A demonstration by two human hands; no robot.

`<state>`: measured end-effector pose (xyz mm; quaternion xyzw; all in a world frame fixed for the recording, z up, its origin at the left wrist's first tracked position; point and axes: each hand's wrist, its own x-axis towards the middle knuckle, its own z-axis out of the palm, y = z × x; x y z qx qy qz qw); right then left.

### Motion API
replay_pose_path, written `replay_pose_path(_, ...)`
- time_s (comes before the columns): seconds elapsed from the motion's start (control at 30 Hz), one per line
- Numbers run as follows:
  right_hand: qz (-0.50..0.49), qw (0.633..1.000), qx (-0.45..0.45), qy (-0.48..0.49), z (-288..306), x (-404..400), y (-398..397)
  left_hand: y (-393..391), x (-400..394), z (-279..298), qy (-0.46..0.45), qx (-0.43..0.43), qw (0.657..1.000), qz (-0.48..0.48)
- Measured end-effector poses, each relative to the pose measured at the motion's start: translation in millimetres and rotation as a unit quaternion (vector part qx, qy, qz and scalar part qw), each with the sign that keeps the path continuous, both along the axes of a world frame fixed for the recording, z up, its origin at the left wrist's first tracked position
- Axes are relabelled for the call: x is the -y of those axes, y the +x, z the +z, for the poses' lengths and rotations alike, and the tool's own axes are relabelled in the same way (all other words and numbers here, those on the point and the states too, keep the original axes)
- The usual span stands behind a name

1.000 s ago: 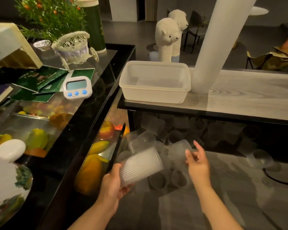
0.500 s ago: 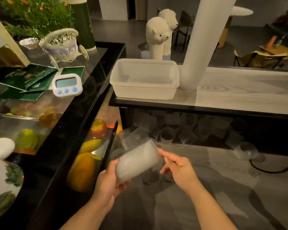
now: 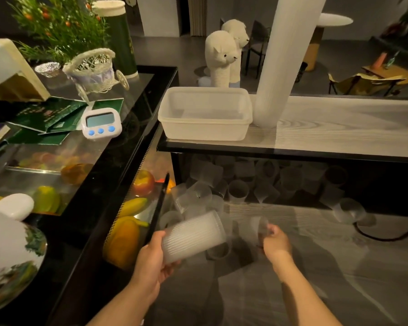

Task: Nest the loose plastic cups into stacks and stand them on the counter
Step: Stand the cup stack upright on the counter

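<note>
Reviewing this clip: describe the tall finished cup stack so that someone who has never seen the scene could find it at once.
Start at the pale wood-grain upper counter on the right. At its left end sits an empty translucent tub; the tall cup stack stands right beside it. It alone rises like a white column out of the frame's top, unlike the short stack in the left hand.

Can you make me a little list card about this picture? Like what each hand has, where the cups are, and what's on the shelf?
left hand: holds a short stack of nested cups, tilted on its side
right hand: holds one clear cup, blurred
loose cups: scattered on the lower counter, under the shelf
tall stack: stands on the wooden shelf, top out of view
plastic tub: empty, beside the tall stack
timer: on the glass case, left side
</note>
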<state>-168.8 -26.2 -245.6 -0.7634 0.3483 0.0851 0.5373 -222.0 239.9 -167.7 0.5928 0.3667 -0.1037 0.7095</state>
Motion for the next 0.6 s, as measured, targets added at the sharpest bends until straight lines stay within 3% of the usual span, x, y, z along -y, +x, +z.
replay_pose_path(0.07, -0.012, 0.986, 0.046, 0.162, 25.6, -6.4, -4.8, -0.2, 0.7, -1.6, 0.005, -0.002, 1.000, -0.007)
replay_pose_path(0.13, 0.063, 0.968, 0.088, 0.225, 46.9, -11.4, -12.4, 0.4, 3.5, -2.3, -0.006, -0.005, 1.000, -0.014)
replay_pose_path(0.23, 0.159, 0.962, 0.085, 0.206, 60.2, -16.5, -17.3, 1.9, 8.3, -1.3, -0.029, -0.011, 0.999, -0.022)
replay_pose_path(0.37, 0.174, 0.965, 0.079, 0.180, 71.4, -19.7, -14.1, 3.7, 6.8, 2.2, -0.034, -0.004, 0.999, -0.024)
replay_pose_path(0.6, 0.139, 0.933, 0.135, 0.304, 76.7, -18.5, -7.4, 4.9, 3.4, 10.5, -0.034, 0.017, 0.999, -0.025)
